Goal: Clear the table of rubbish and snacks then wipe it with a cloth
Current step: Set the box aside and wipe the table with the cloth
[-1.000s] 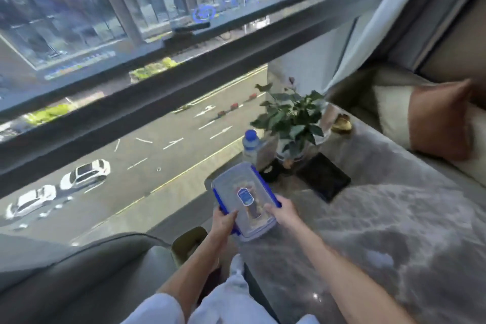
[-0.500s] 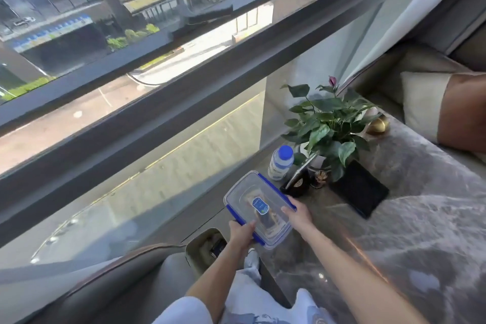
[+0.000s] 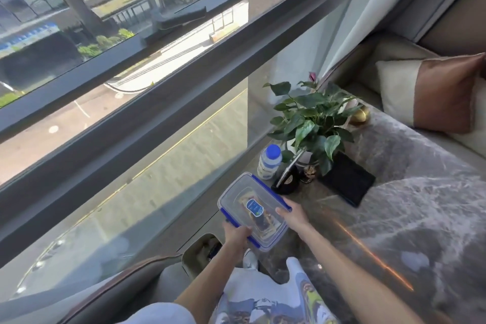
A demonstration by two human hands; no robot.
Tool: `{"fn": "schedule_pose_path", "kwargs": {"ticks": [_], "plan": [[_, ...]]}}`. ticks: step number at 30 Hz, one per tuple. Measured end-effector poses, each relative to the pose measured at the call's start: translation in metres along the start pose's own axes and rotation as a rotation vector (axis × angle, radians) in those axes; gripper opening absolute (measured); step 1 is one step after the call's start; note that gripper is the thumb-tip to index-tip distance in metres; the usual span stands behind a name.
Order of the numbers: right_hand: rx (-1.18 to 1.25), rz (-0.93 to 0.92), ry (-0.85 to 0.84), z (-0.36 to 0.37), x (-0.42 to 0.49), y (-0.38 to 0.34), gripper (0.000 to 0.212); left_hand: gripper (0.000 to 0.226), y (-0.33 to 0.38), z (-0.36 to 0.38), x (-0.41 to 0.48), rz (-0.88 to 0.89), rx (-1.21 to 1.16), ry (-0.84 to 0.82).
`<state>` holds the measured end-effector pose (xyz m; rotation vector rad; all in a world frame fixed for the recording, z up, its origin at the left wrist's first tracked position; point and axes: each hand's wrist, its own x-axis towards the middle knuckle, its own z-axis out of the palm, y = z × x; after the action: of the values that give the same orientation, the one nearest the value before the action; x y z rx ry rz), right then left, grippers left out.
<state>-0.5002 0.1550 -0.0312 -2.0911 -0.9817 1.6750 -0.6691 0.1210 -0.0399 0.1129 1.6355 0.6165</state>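
Note:
A clear plastic food box (image 3: 243,198) with blue clips and a blue label sits at the left edge of the grey marbled table (image 3: 410,213); dark snack packets show through its lid. My left hand (image 3: 236,238) grips its near left corner. My right hand (image 3: 293,216) rests on its right side, fingers over the lid edge. A white bottle with a blue cap (image 3: 269,162) stands just beyond the box. No cloth is in view.
A potted green plant (image 3: 313,123), a dark round stand with a tilted phone (image 3: 288,181) and a black pad (image 3: 347,179) sit behind the box. A small bin (image 3: 201,254) stands on the floor left of the table. Cushions (image 3: 431,92) lie at the right; a window fills the left.
The view has swung up and left, so the table contents sit further right. The box stays in both hands at the table's left edge, barely moved.

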Motion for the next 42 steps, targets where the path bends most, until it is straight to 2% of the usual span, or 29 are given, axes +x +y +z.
{"fn": "schedule_pose_path", "kwargs": {"ticks": [2, 4, 5, 7, 9, 10, 12, 16, 22, 25, 30, 33, 37, 40, 42], "plan": [[-0.025, -0.004, -0.022, -0.009, -0.003, -0.001, 0.06, 0.067, 0.013, 0.005, -0.012, 0.066, 0.114, 0.152], [-0.025, -0.013, 0.011, -0.021, -0.006, 0.002, 0.062, 0.071, 0.028, 0.012, -0.026, 0.201, 0.375, 0.273], [-0.013, -0.015, 0.056, -0.029, -0.007, 0.005, 0.058, 0.072, 0.033, 0.017, -0.032, 0.291, 0.528, 0.282], [0.024, -0.005, 0.176, -0.047, -0.01, 0.012, 0.046, 0.061, 0.041, 0.036, -0.043, 0.499, 0.756, 0.198], [0.067, 0.018, 0.274, -0.071, -0.011, 0.019, 0.04, 0.033, 0.043, 0.068, -0.054, 0.606, 0.822, -0.042], [0.087, 0.033, 0.314, -0.084, -0.012, 0.022, 0.041, 0.02, 0.042, 0.088, -0.058, 0.606, 0.845, -0.156], [0.096, 0.059, 0.395, -0.111, -0.012, 0.028, 0.045, 0.02, 0.042, 0.133, -0.059, 0.578, 0.927, -0.285], [0.036, 0.112, 0.459, -0.157, -0.004, 0.038, 0.045, 0.023, 0.043, 0.217, -0.045, 0.573, 1.091, -0.371], [-0.135, 0.134, 0.353, -0.2, 0.028, 0.043, 0.054, 0.045, 0.056, 0.293, -0.017, 0.508, 1.096, -0.347], [-0.294, 0.088, 0.258, -0.212, 0.049, 0.041, 0.062, 0.041, 0.062, 0.314, -0.004, 0.492, 1.07, -0.307], [-0.539, 0.101, 0.069, -0.22, 0.077, 0.049, 0.067, 0.04, 0.074, 0.339, 0.019, 0.527, 1.229, -0.268], [-0.655, 0.121, 0.128, -0.218, 0.083, 0.057, 0.066, 0.048, 0.071, 0.35, 0.032, 0.502, 1.345, -0.277], [-0.793, 0.109, 0.208, -0.21, 0.087, 0.06, 0.068, 0.054, 0.063, 0.358, 0.044, 0.517, 1.436, -0.179], [-0.772, 0.105, 0.229, -0.208, 0.092, 0.064, 0.067, 0.061, 0.06, 0.362, 0.052, 0.48, 1.466, -0.118], [-0.745, 0.092, 0.24, -0.209, 0.094, 0.068, 0.069, 0.052, 0.059, 0.364, 0.054, 0.493, 1.475, -0.115]]}}
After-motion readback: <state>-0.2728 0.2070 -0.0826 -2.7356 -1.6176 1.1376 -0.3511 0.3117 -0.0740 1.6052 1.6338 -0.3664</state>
